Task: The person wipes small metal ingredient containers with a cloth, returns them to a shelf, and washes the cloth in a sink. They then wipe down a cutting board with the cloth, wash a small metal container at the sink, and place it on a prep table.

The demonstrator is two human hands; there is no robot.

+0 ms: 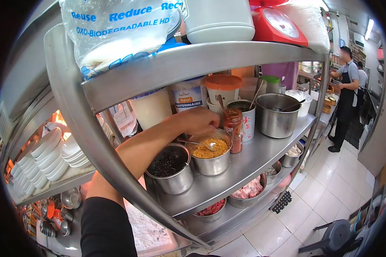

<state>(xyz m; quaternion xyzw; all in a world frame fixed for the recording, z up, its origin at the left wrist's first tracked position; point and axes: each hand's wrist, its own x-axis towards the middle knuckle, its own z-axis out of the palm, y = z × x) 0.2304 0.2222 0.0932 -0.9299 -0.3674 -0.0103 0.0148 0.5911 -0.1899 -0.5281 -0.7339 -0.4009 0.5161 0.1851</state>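
My left hand (199, 121) reaches in from the lower left, over the shelf. Its fingers are bent down and pressed together at the back rim of a steel pot (212, 165) of yellow crumbs (212, 147); what they hold, if anything, is hidden. A spoon (211, 146) lies on the crumbs, its handle pointing left. Left of this pot is a steel pot of dark pieces (168, 162). Close by on the right stands an open glass jar of red-brown powder (233, 132), with a spoon handle beside it. My right hand is not in view.
A metal upright (105, 150) curves past my forearm. Behind the pots are tubs (188, 96), a tin and a larger steel pot (278, 120). Bowls of meat (248, 188) sit on the shelf below. White bowls (49, 154) stand left. Two people (349, 85) are at the far right.
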